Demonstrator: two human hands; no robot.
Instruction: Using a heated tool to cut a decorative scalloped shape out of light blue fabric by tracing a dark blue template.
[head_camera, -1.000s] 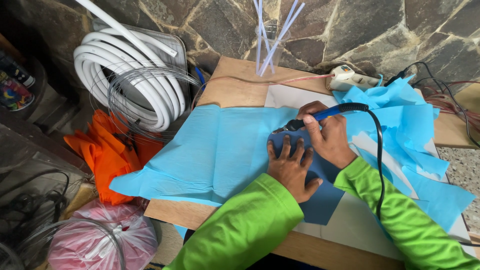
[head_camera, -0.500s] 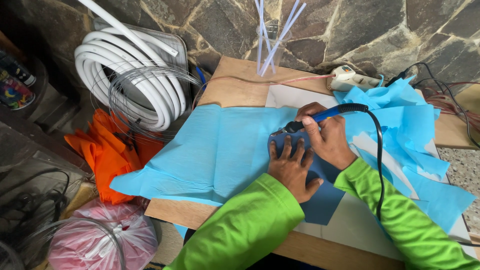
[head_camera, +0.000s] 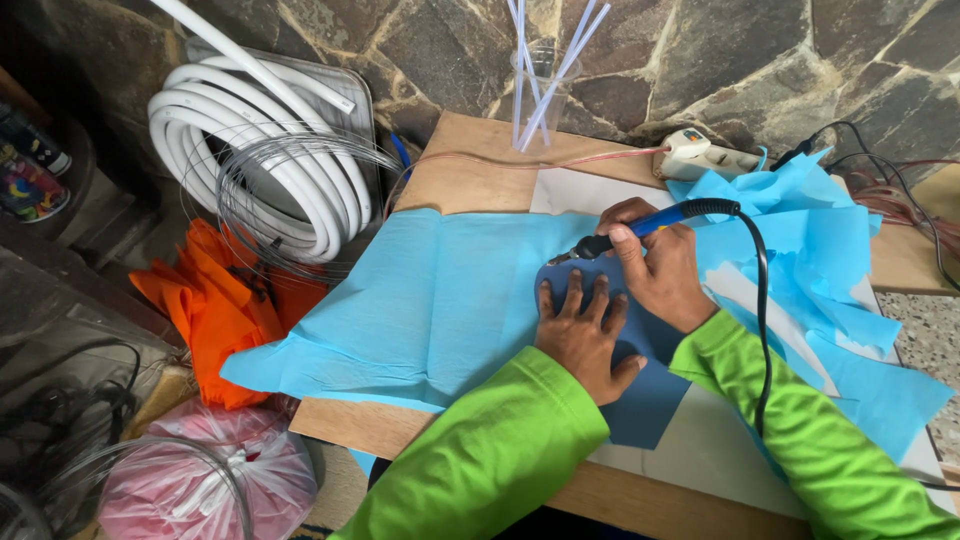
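Blue-handled hot cutter (head_camera: 655, 222) clasped in right hand (head_camera: 660, 265), tip at dark-blue template (head_camera: 640, 400) edge.
Left hand (head_camera: 585, 330) flat, fingers spread, pins template beneath; tip contact obscured; light-blue fabric (head_camera: 440, 300) underlies both on table (head_camera: 470, 180).

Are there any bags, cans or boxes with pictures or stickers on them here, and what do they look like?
Can: far left edge, on a dark shelf; round, with a colourful printed wrap.
Second can: just above it; dark, with a red band, partly hidden.
Plastic bag: bottom left, on the floor; see-through, knotted, with pink stuff inside.
Power strip: back of the table by the stone wall; white and boxy.
No screens or signs.
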